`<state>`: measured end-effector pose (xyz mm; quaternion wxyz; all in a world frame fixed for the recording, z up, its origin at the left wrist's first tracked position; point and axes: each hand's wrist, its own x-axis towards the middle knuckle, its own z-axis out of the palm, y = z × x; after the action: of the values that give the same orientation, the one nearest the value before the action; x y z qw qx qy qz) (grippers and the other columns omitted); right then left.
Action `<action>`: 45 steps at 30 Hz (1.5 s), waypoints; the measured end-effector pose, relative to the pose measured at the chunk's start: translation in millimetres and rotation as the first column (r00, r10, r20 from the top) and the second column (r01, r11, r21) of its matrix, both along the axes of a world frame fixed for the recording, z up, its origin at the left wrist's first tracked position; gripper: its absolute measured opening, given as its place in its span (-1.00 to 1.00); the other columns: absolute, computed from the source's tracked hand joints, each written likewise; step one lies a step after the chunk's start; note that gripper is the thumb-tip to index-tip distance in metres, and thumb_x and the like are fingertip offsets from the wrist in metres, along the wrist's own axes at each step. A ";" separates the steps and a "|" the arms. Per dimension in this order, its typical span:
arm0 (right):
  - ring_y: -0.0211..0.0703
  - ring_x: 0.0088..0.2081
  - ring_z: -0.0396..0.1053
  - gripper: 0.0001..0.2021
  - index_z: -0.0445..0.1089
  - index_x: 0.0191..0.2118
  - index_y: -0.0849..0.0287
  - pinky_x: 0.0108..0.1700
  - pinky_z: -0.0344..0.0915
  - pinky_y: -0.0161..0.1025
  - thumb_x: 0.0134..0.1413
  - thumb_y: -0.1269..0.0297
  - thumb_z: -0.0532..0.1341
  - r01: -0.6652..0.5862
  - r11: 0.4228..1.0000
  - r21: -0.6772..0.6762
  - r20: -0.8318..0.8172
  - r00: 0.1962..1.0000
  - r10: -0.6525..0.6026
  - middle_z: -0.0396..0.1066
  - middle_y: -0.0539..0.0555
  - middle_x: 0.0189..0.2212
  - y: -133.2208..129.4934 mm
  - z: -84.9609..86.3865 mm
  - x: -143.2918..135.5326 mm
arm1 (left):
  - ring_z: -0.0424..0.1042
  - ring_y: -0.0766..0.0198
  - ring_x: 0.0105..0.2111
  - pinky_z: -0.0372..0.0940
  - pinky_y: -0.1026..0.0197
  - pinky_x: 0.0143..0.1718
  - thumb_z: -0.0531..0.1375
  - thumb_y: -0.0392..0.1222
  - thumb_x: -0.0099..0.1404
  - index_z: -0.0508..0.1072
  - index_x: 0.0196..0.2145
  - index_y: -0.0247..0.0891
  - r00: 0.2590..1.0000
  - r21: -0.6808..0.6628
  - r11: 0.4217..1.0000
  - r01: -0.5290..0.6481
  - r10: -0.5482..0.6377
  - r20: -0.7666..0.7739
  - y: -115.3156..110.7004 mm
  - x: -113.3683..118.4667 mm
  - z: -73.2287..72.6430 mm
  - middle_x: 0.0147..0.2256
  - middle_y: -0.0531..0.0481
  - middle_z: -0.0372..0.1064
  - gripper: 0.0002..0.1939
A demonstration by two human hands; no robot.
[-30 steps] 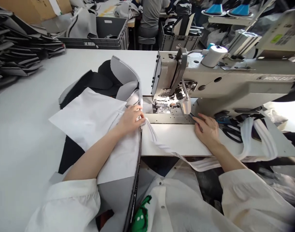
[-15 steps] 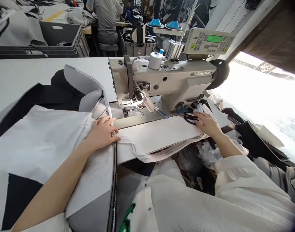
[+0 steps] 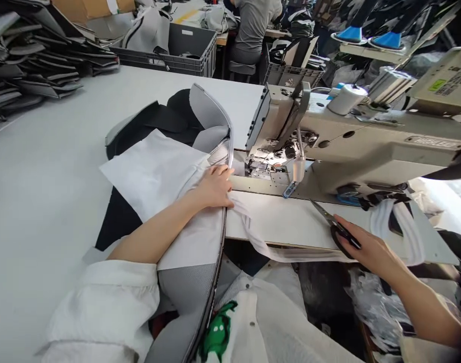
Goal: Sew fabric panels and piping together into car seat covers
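Note:
My left hand (image 3: pixel 214 186) is closed at the edge of a padded fabric piece (image 3: pixel 155 156) in white, grey and black, which lies partly on the table and hangs over its front. From beside that hand, a white tape strip (image 3: pixel 283 252) sags along the front table edge to loops at the right. My right hand (image 3: pixel 370 247) grips black-handled scissors (image 3: pixel 331 219), their blades pointing left and away from me, above the white table surface. Beyond both hands stands a sewing machine (image 3: pixel 351 136), its lamp lit by the needle area.
A small blue-handled tool (image 3: pixel 290 189) lies at the machine bed. Stacked dark panels (image 3: pixel 30 60) fill the far left. Grey crates (image 3: pixel 192 53) stand behind the table, near a seated person in grey (image 3: pixel 249 30). Plastic bags (image 3: pixel 382 302) lie below on the right.
The view has swung left. My right hand has picked up the scissors from the machine's base and brought them left. My left hand stays on the fabric edge.

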<state>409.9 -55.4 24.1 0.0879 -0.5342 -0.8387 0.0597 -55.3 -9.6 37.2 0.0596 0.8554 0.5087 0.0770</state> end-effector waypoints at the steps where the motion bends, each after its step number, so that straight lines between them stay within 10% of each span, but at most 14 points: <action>1: 0.00 -0.20 0.46 -0.40 -0.01 0.27 -0.16 -0.27 0.41 -0.14 0.10 0.15 0.09 -0.015 1.000 -0.006 -0.004 1.000 0.015 0.43 0.13 -0.10 0.3 2.7 -16.5 | 0.00 -0.11 0.21 -0.06 -0.19 0.17 0.28 -0.01 0.04 0.51 -0.42 -0.24 1.000 0.028 1.000 0.000 0.000 -0.019 -0.2 2.2 -1.3 0.16 -0.16 0.18 -0.76; 13: -0.01 -0.20 0.31 -0.63 0.27 -0.06 0.16 -0.18 0.28 -0.11 -0.08 0.30 0.19 -0.311 0.946 -0.086 -0.066 0.950 0.306 0.38 0.12 -0.23 61.1 9.7 -211.4 | 0.10 0.07 0.16 0.04 -0.08 0.18 0.23 -0.13 0.17 0.50 -0.48 -0.19 0.816 -0.017 0.986 -0.163 0.145 0.560 2.8 -19.4 14.9 0.14 0.02 0.22 -0.87; 23: -0.07 -0.27 0.32 -0.66 0.32 -0.09 0.18 -0.27 0.23 -0.24 -0.07 0.43 0.14 -0.390 0.917 -0.084 0.026 0.919 0.394 0.40 0.10 -0.33 74.6 7.5 -265.1 | 0.06 0.04 0.19 -0.02 -0.11 0.22 0.26 -0.14 0.14 0.52 -0.48 -0.19 0.770 -0.121 0.985 -0.122 0.171 0.614 3.5 -19.5 16.7 0.14 0.01 0.22 -0.89; 28: -0.09 -0.30 0.40 -0.75 0.40 -0.13 0.14 -0.32 0.20 -0.29 0.04 0.37 0.14 -0.359 0.924 -0.129 0.080 0.925 0.371 0.47 0.09 -0.35 64.0 7.4 -238.9 | 0.09 0.06 0.20 0.05 -0.06 0.18 0.19 -0.05 0.20 0.50 -0.39 -0.19 0.606 -0.228 0.966 -0.126 0.256 0.753 5.1 -21.9 14.8 0.18 -0.01 0.16 -0.82; 34: -0.01 -0.09 0.40 -0.56 0.28 0.12 0.15 -0.12 0.32 -0.19 0.11 0.25 0.10 -0.095 0.983 -0.159 0.080 0.991 0.109 0.43 0.14 -0.05 43.9 6.9 -126.5 | 0.01 0.00 0.22 -0.04 -0.11 0.21 0.07 0.09 0.28 0.48 -0.14 -0.16 0.878 -0.051 0.997 -0.060 0.077 0.472 -0.1 -19.2 4.1 0.21 -0.11 0.09 -0.64; 39: -0.01 0.01 0.35 -0.55 0.31 0.11 0.24 0.05 0.27 -0.13 0.06 0.40 0.10 -0.027 0.993 -0.111 0.151 0.988 0.044 0.37 0.20 0.02 29.6 15.1 -25.0 | 0.12 0.03 0.16 0.05 -0.08 0.18 -0.03 0.00 0.34 0.46 -0.13 -0.17 0.937 0.104 0.994 -0.023 -0.015 0.348 -5.1 -18.0 -5.5 0.16 -0.14 0.13 -0.65; 45: 0.02 0.00 0.32 -0.66 0.37 0.04 0.17 0.05 0.23 -0.02 0.22 0.37 0.01 -0.086 0.978 0.189 0.145 0.988 0.058 0.37 0.17 0.02 17.5 21.8 -25.8 | 0.08 -0.09 0.20 -0.05 -0.19 0.21 0.05 -0.04 0.27 0.41 -0.05 -0.17 0.925 0.364 0.863 -0.349 0.257 0.278 -11.2 -34.6 5.8 0.23 -0.17 0.04 -0.65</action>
<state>384.1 -37.9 45.9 0.0790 -0.4951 -0.8634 -0.0565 -89.9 -20.9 43.0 -0.0769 0.7436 0.6005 0.2838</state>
